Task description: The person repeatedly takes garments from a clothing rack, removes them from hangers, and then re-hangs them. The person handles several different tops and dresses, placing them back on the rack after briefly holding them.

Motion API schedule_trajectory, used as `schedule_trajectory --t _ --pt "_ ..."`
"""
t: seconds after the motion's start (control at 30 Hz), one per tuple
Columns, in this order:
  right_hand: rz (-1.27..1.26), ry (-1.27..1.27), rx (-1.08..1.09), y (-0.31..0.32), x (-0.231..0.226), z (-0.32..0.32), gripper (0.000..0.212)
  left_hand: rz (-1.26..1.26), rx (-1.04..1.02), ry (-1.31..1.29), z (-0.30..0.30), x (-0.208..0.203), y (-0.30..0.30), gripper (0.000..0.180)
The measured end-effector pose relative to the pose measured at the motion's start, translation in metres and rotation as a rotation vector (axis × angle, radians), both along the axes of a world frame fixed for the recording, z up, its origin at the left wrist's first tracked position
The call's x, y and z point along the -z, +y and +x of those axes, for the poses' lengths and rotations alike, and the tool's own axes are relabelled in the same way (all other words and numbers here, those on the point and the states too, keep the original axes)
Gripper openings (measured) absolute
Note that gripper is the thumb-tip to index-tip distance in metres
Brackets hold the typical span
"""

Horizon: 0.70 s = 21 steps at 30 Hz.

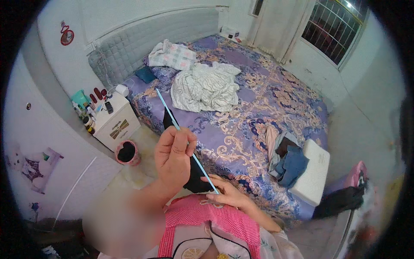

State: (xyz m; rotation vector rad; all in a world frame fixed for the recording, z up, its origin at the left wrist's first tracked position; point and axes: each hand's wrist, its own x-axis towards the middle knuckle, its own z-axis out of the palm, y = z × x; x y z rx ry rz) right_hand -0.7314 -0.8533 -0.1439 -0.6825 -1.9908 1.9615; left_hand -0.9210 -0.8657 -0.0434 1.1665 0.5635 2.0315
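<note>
Light-blue rod point(202, 168) at centre, slanting 11-to-5 o'clock, left hand point(173, 157) pinching its middle, right hand point(230, 194) gripping its 5-o'clock end; black cloth point(196, 178) behind, attachment unclear, clothes point(291, 164) at 4 o'clock unsorted.

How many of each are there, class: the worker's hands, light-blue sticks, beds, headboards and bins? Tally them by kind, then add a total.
Hands: 2 (left hand, right hand)
Light-blue stick: 1
Bed: 1
Headboard: 1
Bin: 1
Total: 6
</note>
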Motion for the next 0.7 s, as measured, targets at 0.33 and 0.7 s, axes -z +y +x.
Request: schedule_trajectory --t 0.33,0.7 --pt "-0.128 0.038 -0.221 0.052 -0.012 -0.010 0.062 -0.022 -0.245 -0.141 -0.029 -0.007 0.024 0.019" --pt "-0.271 0.032 -0.140 0.090 0.007 0.006 0.063 -0.235 -0.347 0.054 -0.011 0.008 0.070 0.016"
